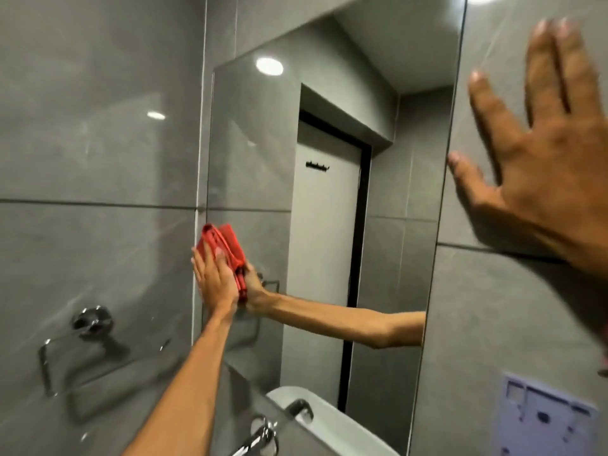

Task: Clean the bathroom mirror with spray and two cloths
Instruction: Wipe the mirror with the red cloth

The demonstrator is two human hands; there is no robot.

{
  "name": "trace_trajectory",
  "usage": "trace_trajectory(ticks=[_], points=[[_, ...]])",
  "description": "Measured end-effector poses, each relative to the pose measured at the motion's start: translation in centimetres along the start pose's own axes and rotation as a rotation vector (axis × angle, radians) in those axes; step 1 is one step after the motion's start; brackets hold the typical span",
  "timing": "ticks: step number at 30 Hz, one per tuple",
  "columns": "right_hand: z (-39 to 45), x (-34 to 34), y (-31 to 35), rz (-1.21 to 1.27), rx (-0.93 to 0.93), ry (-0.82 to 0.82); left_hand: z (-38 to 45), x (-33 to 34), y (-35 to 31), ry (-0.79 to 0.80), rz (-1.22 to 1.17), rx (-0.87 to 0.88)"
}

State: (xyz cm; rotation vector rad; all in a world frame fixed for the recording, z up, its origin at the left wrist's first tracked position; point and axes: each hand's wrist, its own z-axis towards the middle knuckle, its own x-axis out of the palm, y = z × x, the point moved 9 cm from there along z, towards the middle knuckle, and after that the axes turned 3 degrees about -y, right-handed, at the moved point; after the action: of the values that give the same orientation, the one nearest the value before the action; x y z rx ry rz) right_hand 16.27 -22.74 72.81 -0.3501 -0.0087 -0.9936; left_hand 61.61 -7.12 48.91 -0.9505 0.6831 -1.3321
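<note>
Head view, left to right. Chrome towel ring (82,340) on glossy grey tile wall (98,126). Left hand (215,278) flat, fingers together, pressing folded red cloth (221,242) against mirror (329,110) near its left edge; cloth sits under fingers and projects above fingertips. Right hand (546,166) spread, palm flat on tile beside mirror's right edge, holding nothing.
</note>
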Motion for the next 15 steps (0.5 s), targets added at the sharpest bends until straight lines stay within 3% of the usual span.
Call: trace_trajectory(ticks=[3, 6, 9, 12, 15], points=[[-0.4, -0.2, -0.2, 0.078, 0.028, -0.006, -7.7, -1.3, 6.1, -0.003, 0.038, -0.209], [-0.2, -0.8, -0.1, 0.143, 0.003, 0.025, -15.0, -0.8, 6.0, 0.002, -0.007, -0.309], [0.2, -2.4, 0.3, 0.151, -0.035, 0.054, -23.2, -0.2, 2.0, 0.006, -0.057, -0.323], [0.5, -3.3, 0.8, 0.164, -0.077, 0.160, -29.9, 1.0, -3.8, 0.033, -0.120, -0.232], [-0.1, -4.0, 0.7, 0.173, -0.111, 0.278, -29.1, 2.3, -9.7, 0.019, -0.164, -0.233]])
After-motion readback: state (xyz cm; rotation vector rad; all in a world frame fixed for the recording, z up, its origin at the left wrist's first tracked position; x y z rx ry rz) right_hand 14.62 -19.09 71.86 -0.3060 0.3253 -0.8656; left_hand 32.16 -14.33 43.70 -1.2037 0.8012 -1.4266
